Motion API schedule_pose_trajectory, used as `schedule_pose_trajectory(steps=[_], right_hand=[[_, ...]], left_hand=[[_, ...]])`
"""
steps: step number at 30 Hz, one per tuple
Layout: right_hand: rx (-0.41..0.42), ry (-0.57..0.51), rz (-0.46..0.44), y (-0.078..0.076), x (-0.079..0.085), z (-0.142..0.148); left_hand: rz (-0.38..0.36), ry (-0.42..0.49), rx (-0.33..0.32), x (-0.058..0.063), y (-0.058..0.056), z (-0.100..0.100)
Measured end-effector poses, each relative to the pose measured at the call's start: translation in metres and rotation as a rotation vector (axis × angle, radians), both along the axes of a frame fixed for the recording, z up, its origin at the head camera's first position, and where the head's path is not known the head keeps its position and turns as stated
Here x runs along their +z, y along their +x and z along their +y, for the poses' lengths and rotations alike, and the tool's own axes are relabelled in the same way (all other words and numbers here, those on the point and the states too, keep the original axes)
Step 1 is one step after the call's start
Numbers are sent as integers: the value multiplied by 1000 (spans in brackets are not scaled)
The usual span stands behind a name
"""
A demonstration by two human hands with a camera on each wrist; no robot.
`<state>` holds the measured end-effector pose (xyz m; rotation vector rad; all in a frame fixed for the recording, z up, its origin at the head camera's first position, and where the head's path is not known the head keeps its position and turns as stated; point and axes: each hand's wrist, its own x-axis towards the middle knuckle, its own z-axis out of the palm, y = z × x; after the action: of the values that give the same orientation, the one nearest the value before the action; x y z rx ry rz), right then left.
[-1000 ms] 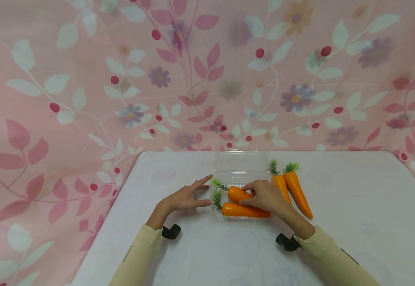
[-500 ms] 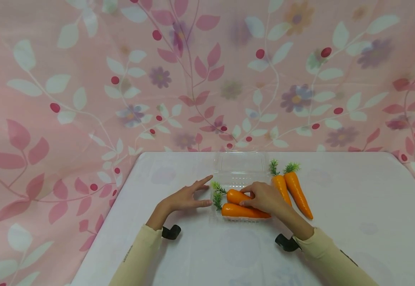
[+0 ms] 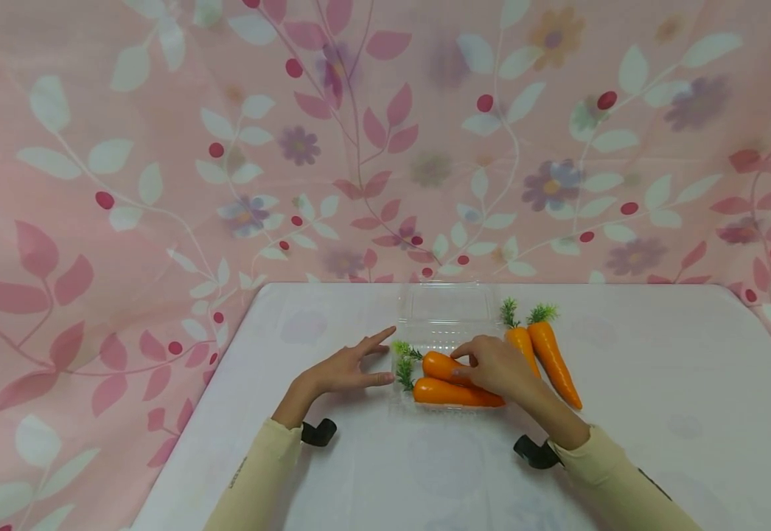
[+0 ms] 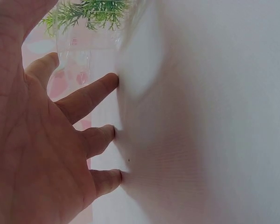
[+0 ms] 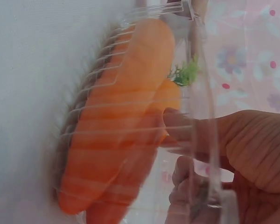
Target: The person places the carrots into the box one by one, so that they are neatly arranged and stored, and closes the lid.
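Observation:
A clear plastic clamshell box (image 3: 448, 341) lies with its lid raised at the back. Inside it, side by side, are two orange carrots with green tops pointing left: a front carrot (image 3: 455, 392) and a rear carrot (image 3: 440, 366). My right hand (image 3: 494, 366) reaches in from the right and pinches the rear carrot between thumb and fingers; its tip is hidden under the hand. In the right wrist view the thumb (image 5: 182, 126) shows against it through the clear wall. My left hand (image 3: 342, 367), fingers spread, has its fingertips down on the table beside the box's left side.
Two more carrots lie right of the box: an inner carrot (image 3: 523, 348), partly behind my right hand, and an outer carrot (image 3: 553, 361). A white cloth covers the table (image 3: 664, 369). Behind its far edge hangs a pink floral curtain (image 3: 385, 147).
The rear carrot has shifted very slightly left and down in the box, my right hand staying on it. My left hand has kept its place.

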<state>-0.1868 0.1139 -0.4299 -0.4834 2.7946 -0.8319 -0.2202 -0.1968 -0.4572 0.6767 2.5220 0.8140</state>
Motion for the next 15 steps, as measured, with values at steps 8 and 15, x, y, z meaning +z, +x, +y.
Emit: schedule_pose_trajectory(steps=[8,15], right_hand=[[12,-26,33,2,8,6],[7,-72,26,3,14,13]], left_hand=[[-3,7,1,1,2,0],[-9,3,9,3,2,1]])
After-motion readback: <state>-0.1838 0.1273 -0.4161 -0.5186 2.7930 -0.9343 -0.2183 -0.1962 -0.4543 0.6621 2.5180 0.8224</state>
